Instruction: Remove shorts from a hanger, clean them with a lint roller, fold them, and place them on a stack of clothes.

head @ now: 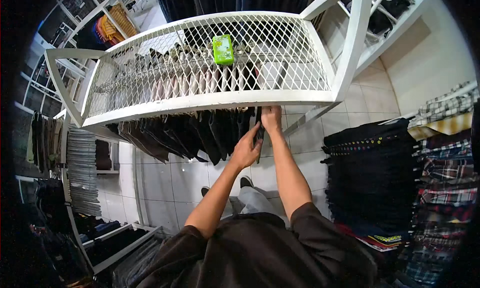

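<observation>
A row of dark folded trousers (pixel 213 134) hangs beneath a white metal mesh shelf (pixel 210 100). At the right end of the row, my left hand (pixel 247 149) lies against the edge of the last dark garment (pixel 259 138), thumb and fingers apart; whether it grips the cloth is not clear. My right hand (pixel 271 118) is raised higher, at the top of that garment just under the shelf's front bar, its fingers curled and partly hidden by the bar. A green and white box (pixel 223 50) rests on the mesh above.
To the right hang black garments (pixel 367 175) and plaid shirts (pixel 446 175) on a rail. At the left stand a rack with grey hanging garments (pixel 82 171) and white shelving. Jeans (pixel 232 3) hang beyond the shelf. The shelf's metal leg (pixel 311 117) slants down at the right.
</observation>
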### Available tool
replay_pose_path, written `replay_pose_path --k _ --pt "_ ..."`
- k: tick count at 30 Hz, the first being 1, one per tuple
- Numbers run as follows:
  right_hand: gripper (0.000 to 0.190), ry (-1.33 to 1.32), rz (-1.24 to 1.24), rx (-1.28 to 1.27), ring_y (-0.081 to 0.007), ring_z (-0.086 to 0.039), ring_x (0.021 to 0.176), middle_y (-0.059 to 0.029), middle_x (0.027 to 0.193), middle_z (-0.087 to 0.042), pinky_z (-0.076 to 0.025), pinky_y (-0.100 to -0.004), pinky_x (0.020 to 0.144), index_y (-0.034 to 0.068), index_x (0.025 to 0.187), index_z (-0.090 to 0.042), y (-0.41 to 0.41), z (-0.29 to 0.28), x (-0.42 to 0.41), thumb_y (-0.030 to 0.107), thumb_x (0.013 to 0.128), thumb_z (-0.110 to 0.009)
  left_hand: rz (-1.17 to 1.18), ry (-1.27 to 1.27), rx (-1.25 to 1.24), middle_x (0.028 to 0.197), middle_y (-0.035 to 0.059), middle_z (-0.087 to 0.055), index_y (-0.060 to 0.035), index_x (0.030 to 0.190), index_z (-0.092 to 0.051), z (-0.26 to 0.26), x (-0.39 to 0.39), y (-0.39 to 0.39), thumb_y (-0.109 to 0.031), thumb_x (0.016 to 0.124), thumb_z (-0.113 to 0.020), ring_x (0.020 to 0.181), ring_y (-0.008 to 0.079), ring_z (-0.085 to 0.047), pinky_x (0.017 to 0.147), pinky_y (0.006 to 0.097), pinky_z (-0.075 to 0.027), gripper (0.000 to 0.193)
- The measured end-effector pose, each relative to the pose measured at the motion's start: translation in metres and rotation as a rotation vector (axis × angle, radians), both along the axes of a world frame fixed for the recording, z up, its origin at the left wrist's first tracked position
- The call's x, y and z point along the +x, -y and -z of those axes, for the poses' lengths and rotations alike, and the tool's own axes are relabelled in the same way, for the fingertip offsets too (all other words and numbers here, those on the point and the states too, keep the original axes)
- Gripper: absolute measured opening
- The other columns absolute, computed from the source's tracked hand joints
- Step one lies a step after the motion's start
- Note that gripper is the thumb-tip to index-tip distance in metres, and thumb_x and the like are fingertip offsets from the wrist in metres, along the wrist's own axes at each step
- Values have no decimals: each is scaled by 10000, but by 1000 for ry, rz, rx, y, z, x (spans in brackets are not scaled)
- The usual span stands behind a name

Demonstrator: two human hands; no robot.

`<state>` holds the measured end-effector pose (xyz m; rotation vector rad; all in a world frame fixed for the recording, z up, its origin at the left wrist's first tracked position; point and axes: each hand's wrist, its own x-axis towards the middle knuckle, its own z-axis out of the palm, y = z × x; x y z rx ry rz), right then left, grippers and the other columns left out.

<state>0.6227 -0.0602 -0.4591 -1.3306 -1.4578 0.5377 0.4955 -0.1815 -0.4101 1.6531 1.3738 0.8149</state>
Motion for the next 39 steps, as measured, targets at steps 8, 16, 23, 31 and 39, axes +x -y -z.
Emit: replay_pose_path --k 8,16,23,31,39 --pt "274 -163 23 -14 -418 -614 953 -227 997 -655 -464 -466 838 -21 1155 -618 58 -44 1 202 1038 -510 110 272 -166 1428 226 -549 -56 1510 -408 10 2 11 -56 981 -511 1331 321 -538 1103 390 -419 539" --pt "283 -168 304 -167 -176 -577 645 -85 718 -629 -465 -327 622 -6 1067 -684 150 -28 22 217 899 -731 318 182 -174 1352 168 -632 -11 1432 -507 21 -34 52 -98 1036 -502 1258 245 -595 1065 348 -446 405" --pt "311 -138 249 -349 -87 -545 713 -16 758 -636 -457 -274 654 -60 1012 -686 262 -98 47 221 898 -753 295 114 -182 1339 148 -643 -10 1412 -525 12 -122 89 -120 1037 -551 1220 207 -614 1027 339 -480 392" --pt "229 -193 101 -365 -32 -502 670 36 775 -626 -380 -222 589 -33 1035 -740 352 -216 59 130 876 -756 165 179 166 1404 214 -563 -26 1486 -440 -46 -157 76 -288 929 -739 1291 310 -562 1073 403 -449 685" --pt "251 -78 -271 -308 -60 -566 702 -19 827 -689 -416 -235 618 -73 1017 -731 350 -307 36 108 844 -750 270 507 15 811 -26 -667 -4 1136 -691 -134 -215 63 -143 895 -789 713 45 -554 613 244 -441 295"
